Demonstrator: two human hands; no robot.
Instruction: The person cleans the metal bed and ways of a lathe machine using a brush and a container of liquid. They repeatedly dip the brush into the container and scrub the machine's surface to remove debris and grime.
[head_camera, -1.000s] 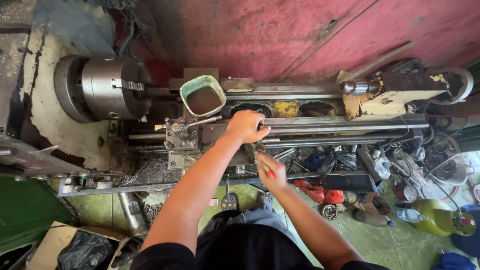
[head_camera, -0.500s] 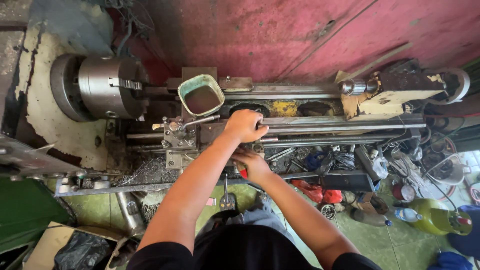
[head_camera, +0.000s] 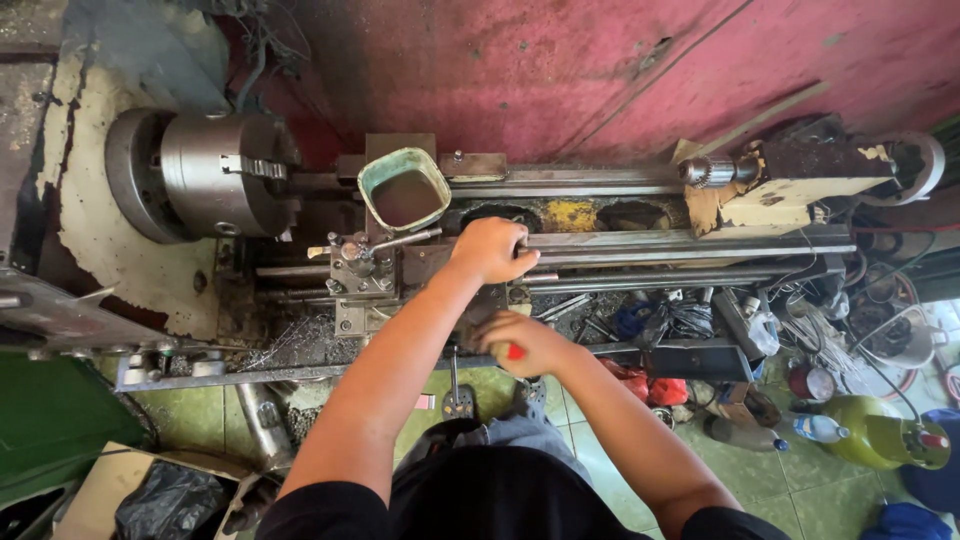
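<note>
I look straight down on a metal lathe (head_camera: 640, 245) standing against a red wall. My left hand (head_camera: 492, 248) is closed over a handle on the lathe carriage, right of the tool post (head_camera: 360, 262). My right hand (head_camera: 520, 343) sits lower, at the carriage front, fingers curled around a small red-tipped knob or tool. A round steel chuck (head_camera: 215, 175) is at the left end. The tailstock (head_camera: 780, 185) is at the right end.
A green square tub of dark liquid (head_camera: 403, 190) rests on the lathe behind the carriage. Metal chips lie under the tool post. Tools, cans and bottles clutter the floor at right, including a yellow-green bottle (head_camera: 870, 430). A cardboard box holding a black bag (head_camera: 150, 495) is at lower left.
My right hand has moved left and in toward the carriage front. My left hand has stayed on the carriage handle.
</note>
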